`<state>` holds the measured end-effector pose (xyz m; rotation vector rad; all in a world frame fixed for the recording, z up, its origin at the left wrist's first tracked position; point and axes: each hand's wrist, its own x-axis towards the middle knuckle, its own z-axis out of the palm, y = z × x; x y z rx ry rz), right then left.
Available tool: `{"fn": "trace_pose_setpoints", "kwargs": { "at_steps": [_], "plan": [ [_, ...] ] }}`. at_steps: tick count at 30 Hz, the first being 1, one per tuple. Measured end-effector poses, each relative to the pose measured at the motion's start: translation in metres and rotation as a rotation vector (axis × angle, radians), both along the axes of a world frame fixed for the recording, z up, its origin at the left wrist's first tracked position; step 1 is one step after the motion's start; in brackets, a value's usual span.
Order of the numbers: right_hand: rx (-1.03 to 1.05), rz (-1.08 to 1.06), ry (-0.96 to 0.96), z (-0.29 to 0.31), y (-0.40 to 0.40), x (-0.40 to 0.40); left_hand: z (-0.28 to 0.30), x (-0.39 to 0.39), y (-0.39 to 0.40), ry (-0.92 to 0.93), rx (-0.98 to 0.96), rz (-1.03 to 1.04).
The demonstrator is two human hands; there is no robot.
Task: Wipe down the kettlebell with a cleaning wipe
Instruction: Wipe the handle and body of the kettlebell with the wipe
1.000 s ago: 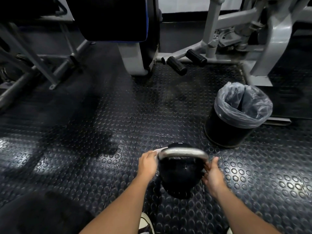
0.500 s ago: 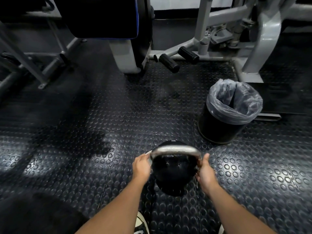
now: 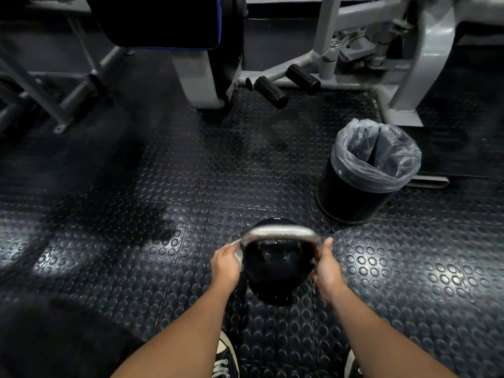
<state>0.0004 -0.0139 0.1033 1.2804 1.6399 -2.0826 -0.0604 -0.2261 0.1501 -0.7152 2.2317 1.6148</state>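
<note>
Two hands flank the kettlebell (image 3: 275, 266) — left hand (image 3: 225, 264) pressing a pale cleaning wipe (image 3: 239, 253) against the handle's left end, right hand (image 3: 326, 268) clasping its right side — handle (image 3: 281, 232) running left-right between them.

Black studded rubber floor (image 3: 152, 268). On it: kettlebell (image 3: 275, 271) near centre, lined bin (image 3: 362, 184) right and farther, grey machine frames (image 3: 425, 85) far, shoes (image 3: 226, 361) nearest.
</note>
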Motion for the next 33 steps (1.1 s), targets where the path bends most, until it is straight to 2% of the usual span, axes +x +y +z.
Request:
{"fn": "trace_pose_setpoints", "kwargs": {
  "at_steps": [5,11,17,21,25,29,33],
  "plan": [
    [-0.002,0.015,0.02,-0.006,0.001,0.001,0.001,0.006,0.001,0.005,0.059,0.092],
    [-0.02,0.017,0.033,0.005,-0.001,-0.001,-0.003,0.006,0.003,0.018,0.058,0.028],
    [-0.015,0.024,0.011,0.007,-0.003,0.001,0.0,0.004,0.006,0.004,0.106,0.105],
    [-0.026,0.018,0.026,0.009,-0.002,0.0,-0.008,0.001,0.008,-0.022,0.073,0.061],
    [-0.025,0.028,0.016,0.008,-0.001,-0.001,0.002,-0.014,0.011,0.061,0.07,0.005],
    [-0.067,-0.002,0.052,0.012,-0.001,0.001,0.0,-0.007,0.009,0.009,0.1,0.137],
    [-0.106,-0.007,0.071,0.014,0.0,0.0,-0.016,-0.003,0.006,-0.047,0.095,0.089]
  ]
}}
